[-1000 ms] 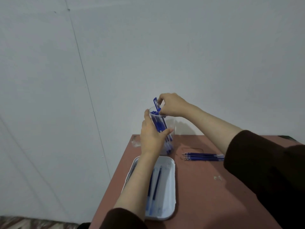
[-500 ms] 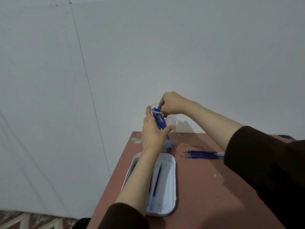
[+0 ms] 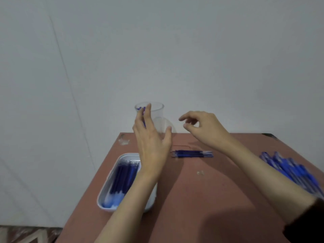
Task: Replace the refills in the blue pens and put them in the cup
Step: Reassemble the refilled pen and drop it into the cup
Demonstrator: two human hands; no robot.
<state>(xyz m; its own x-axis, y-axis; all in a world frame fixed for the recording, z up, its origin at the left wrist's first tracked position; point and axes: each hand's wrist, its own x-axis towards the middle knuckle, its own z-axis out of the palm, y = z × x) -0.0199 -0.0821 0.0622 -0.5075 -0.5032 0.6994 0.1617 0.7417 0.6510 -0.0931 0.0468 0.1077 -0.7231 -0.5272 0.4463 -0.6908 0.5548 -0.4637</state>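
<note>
My left hand is open, fingers straight, in front of the one clear cup at the back of the table. My right hand is loose and holds nothing. There is one tray, and about three loose refills lie beside it.

Left hand and right hand raised, empty, apart.
The left stands edge-up, fingers straight, thumb spread rightward. The right hangs palm-down, fingers loosely curled, its bare forearm running near-right into a dark sleeve.
</note>
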